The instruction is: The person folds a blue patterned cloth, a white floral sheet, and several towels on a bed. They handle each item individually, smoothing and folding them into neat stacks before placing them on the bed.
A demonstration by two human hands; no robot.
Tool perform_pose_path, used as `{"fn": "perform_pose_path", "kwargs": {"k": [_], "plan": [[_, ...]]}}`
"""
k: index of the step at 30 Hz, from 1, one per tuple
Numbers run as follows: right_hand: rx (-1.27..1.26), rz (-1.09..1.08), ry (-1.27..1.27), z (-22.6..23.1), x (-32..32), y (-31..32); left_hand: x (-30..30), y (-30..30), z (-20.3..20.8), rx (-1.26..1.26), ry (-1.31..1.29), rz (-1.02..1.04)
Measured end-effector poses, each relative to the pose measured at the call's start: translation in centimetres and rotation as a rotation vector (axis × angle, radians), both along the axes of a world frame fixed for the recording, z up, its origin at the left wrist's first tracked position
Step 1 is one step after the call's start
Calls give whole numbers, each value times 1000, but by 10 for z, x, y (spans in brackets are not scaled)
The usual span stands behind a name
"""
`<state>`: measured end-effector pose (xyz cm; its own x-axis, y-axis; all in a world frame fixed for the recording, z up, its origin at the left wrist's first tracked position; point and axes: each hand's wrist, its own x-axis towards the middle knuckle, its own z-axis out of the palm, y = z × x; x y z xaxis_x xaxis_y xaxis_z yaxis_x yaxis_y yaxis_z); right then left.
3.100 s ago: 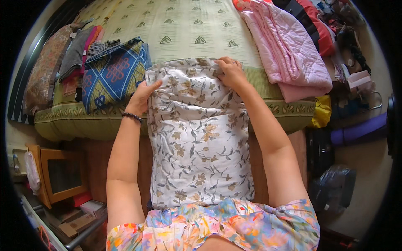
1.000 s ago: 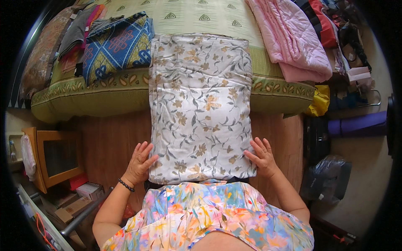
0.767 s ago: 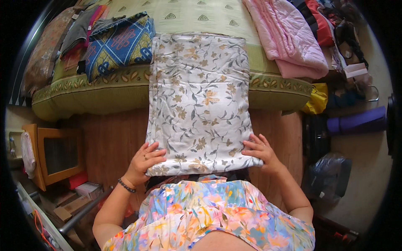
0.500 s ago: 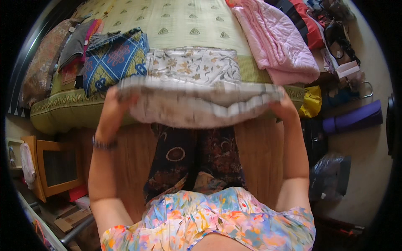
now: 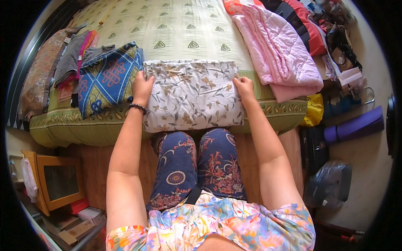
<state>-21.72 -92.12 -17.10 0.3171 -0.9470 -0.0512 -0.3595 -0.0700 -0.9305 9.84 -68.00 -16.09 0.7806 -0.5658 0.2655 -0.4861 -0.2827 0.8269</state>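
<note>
A white bedsheet [image 5: 193, 97] with brown and grey flowers lies folded in a rectangle at the near edge of the bed [image 5: 180, 31], its front fold hanging over that edge. My left hand [image 5: 143, 88], with dark beads on the wrist, is closed on the sheet's left side. Opposite it, my right hand [image 5: 244, 88] pinches the right side between thumb and fingers. The far edge of the sheet lies fairly straight, and small wrinkles run across its top.
Left of the sheet sit a folded blue patterned cloth [image 5: 111, 77], grey folded clothes [image 5: 73, 62] and a patterned pillow [image 5: 42, 75]. A pink quilt [image 5: 280, 50] lies to the right. Beside the bed are a yellow bag [image 5: 314, 109], a rolled purple mat [image 5: 355, 124] and a wooden cabinet [image 5: 60, 180].
The sheet's raised, blurred near part has been laid down away from me onto the bed. Both hands have moved inward and now rest at its sides.
</note>
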Motion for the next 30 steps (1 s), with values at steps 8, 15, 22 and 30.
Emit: {"fn": "perform_pose_path", "kwargs": {"k": [8, 15, 22, 30], "plan": [[-365, -50, 304, 25, -33, 53, -71, 100, -23, -121, -159, 153], [-346, -119, 445, 20, -38, 90, -72, 102, -12, -19, 536, -24], [452, 283, -267, 60, -51, 79, -65, 81, 33, -210, 1253, -367], [495, 344, -400, 124, -152, 201, -166, 216, 136, -273, 1114, -453]]}}
